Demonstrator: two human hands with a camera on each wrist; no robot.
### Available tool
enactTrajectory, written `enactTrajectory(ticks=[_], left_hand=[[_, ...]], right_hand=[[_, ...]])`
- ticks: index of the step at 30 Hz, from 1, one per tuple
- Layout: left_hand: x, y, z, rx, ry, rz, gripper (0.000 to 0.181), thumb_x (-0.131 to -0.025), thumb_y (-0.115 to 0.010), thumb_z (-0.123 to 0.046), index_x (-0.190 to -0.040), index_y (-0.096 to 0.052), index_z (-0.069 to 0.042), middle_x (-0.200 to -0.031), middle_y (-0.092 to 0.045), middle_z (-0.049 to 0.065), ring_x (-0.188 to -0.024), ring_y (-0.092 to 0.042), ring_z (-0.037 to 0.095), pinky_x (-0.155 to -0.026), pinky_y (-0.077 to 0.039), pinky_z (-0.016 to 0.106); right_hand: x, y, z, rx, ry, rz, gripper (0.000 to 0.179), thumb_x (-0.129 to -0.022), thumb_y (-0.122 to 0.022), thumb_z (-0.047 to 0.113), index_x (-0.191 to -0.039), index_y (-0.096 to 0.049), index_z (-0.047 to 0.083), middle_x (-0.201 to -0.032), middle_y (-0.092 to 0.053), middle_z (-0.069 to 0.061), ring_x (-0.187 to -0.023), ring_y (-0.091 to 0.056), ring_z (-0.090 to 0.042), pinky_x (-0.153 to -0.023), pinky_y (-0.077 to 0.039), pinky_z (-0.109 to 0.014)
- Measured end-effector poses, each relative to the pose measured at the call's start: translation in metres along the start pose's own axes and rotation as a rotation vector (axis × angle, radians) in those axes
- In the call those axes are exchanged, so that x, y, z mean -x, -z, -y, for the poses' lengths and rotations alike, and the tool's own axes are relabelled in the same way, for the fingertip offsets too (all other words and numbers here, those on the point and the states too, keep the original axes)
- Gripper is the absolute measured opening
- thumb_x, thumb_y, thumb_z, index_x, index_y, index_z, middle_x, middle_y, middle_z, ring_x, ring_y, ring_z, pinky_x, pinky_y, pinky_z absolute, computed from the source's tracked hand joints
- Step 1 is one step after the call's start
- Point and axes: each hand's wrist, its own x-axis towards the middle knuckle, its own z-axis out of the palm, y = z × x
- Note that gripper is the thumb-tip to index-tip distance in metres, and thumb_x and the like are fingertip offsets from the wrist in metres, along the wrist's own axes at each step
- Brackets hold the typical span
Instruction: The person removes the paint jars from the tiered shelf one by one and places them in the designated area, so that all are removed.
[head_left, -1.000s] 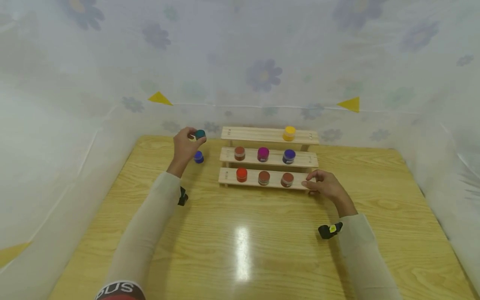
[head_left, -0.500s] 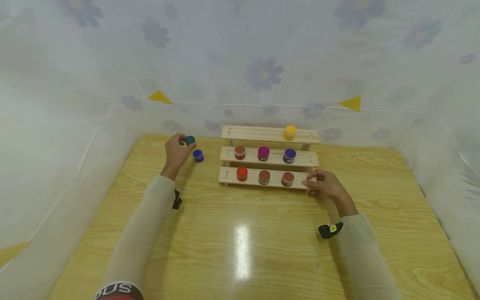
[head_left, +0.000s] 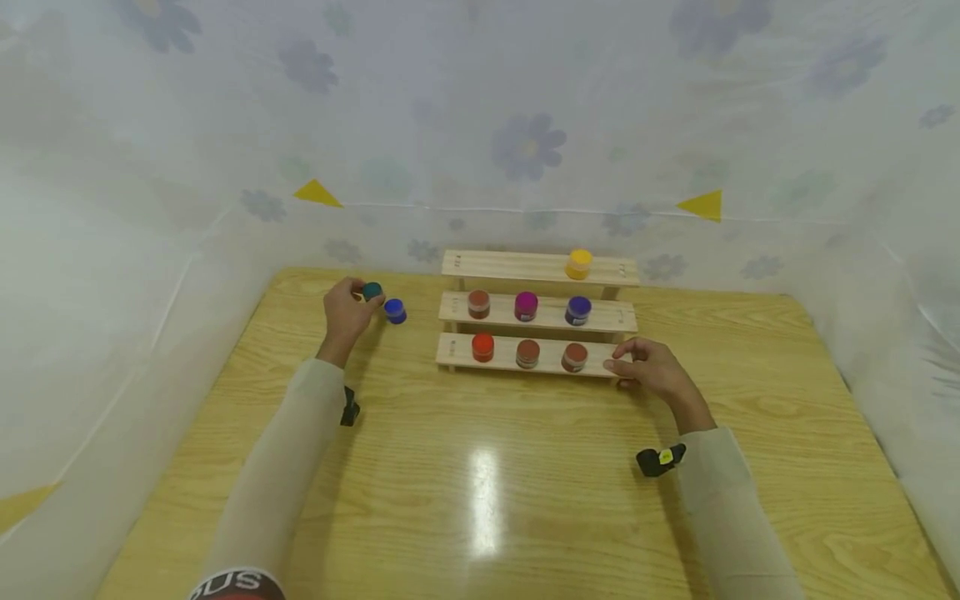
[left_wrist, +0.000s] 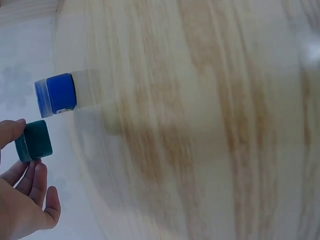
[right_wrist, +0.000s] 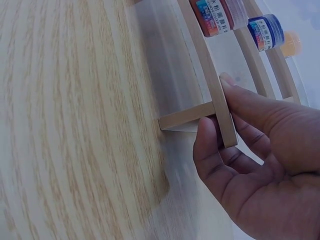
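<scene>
Between thumb and fingers, my left hand [head_left: 348,316] pinches a dark green paint jar [left_wrist: 37,140] at the back left of the table. Right beside it a blue paint jar [head_left: 395,312] stands on the wood. My right hand [head_left: 654,369] grips the right end of the lowest shelf of a three-step wooden rack [head_left: 468,267], thumb on top and fingers curled below, as the right wrist view shows. On that shelf sit a red jar [head_left: 483,348] and two brown jars [head_left: 528,354]. The middle shelf bears brown, magenta [head_left: 527,306] and dark blue [head_left: 578,311] jars.
A yellow jar [head_left: 578,264] sits near the right end of the top shelf. The wood-grain table [head_left: 420,475] extends toward me. Behind and at both sides hangs a pale flowered cloth [head_left: 450,100], close to the rack's back.
The left hand has moved left and down with the green jar, from near the rack to beside the blue jar. My right hand has kept its grip on the shelf end.
</scene>
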Motion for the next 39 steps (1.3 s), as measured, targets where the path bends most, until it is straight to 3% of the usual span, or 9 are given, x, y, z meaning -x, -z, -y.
enactTrajectory(ticks=[5,15,24,33,39], left_hand=[[0.003,0.002,0.005,0.008,0.009,0.027,0.038,-0.088,-0.068,-0.018,-0.113,-0.058,0.007,-0.111,-0.06,0.025,-0.105,-0.054,0.037,-0.088,-0.047,0.048],[0.005,-0.002,0.012,-0.059,0.055,0.092,0.039,-0.09,-0.063,-0.016,-0.119,-0.055,0.008,-0.118,-0.058,0.027,-0.11,-0.054,0.039,-0.093,-0.047,0.048],[0.003,-0.009,0.017,-0.084,0.03,0.103,0.038,-0.088,-0.065,-0.012,-0.118,-0.056,0.01,-0.114,-0.06,0.028,-0.103,-0.056,0.038,-0.09,-0.048,0.047],[0.003,-0.003,0.014,-0.076,0.079,0.171,0.048,-0.084,-0.066,-0.008,-0.126,-0.051,0.009,-0.122,-0.056,0.028,-0.112,-0.053,0.04,-0.095,-0.047,0.049],[0.0,0.003,0.019,-0.075,0.088,0.167,0.054,-0.079,-0.067,-0.004,-0.128,-0.049,0.009,-0.127,-0.054,0.027,-0.117,-0.051,0.041,-0.099,-0.045,0.048]], right_hand=[[-0.001,-0.001,0.001,-0.005,-0.006,-0.003,0.037,-0.09,-0.066,0.024,-0.11,-0.053,-0.004,-0.074,-0.043,-0.002,-0.075,-0.067,-0.021,-0.073,-0.058,-0.034],[0.001,-0.001,0.001,-0.018,-0.004,-0.002,0.034,-0.09,-0.066,0.023,-0.11,-0.054,-0.003,-0.072,-0.041,0.0,-0.074,-0.067,-0.021,-0.073,-0.058,-0.035],[0.001,0.0,0.001,-0.026,-0.01,-0.002,0.035,-0.09,-0.066,0.022,-0.11,-0.053,-0.004,-0.071,-0.04,0.0,-0.074,-0.066,-0.021,-0.073,-0.058,-0.034],[0.001,0.0,0.001,-0.034,-0.01,-0.003,0.034,-0.09,-0.066,0.022,-0.11,-0.054,-0.003,-0.071,-0.04,0.001,-0.074,-0.066,-0.021,-0.074,-0.058,-0.035],[0.001,-0.001,0.001,-0.03,-0.01,-0.003,0.034,-0.09,-0.066,0.023,-0.109,-0.054,-0.002,-0.072,-0.041,0.001,-0.074,-0.065,-0.02,-0.074,-0.058,-0.034]])
